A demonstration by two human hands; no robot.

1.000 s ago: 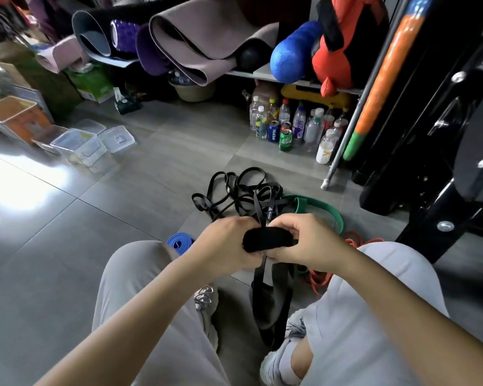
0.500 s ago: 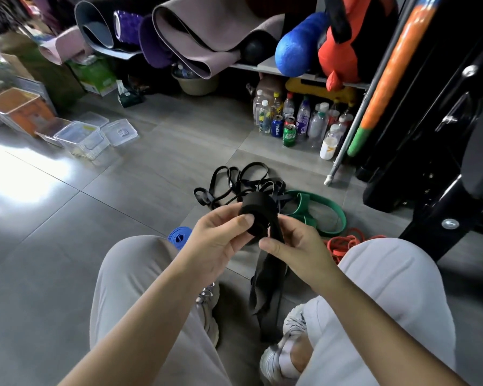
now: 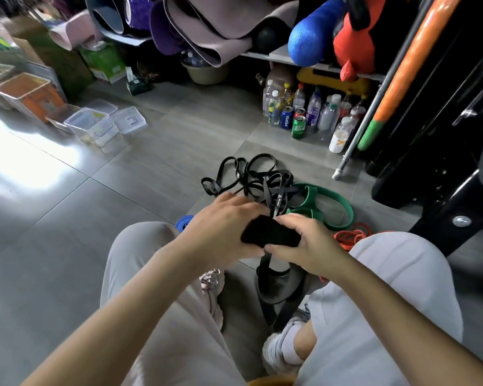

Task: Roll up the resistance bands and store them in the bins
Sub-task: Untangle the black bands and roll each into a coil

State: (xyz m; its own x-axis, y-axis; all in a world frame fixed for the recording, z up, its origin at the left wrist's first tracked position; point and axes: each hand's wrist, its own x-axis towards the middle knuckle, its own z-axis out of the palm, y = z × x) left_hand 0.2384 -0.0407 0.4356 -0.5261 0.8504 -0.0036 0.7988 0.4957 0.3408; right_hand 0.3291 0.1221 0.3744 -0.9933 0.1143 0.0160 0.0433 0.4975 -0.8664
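Both hands are held low over the grey tile floor [image 3: 151, 168]. The left hand [image 3: 221, 227] wraps the left end of a wide black rubber band roll [image 3: 271, 235], fingers curled round it (blurred, so no finer detail). The right hand [image 3: 304, 246] pinches the right end, thumb under and fingers curled on top. The band's unrolled black tail [image 3: 273, 285] hangs to the floor.

Beyond the roll:
- a tangle of thin black bands [image 3: 251, 176]
- a flat green band [image 3: 332, 201]
- an orange-red band [image 3: 352, 235] beside the right knee [image 3: 396, 260]
- a small blue rolled band [image 3: 184, 221] by the left knee [image 3: 140, 240]

The clear plastic bins [image 3: 92, 126] stand well apart, far left.
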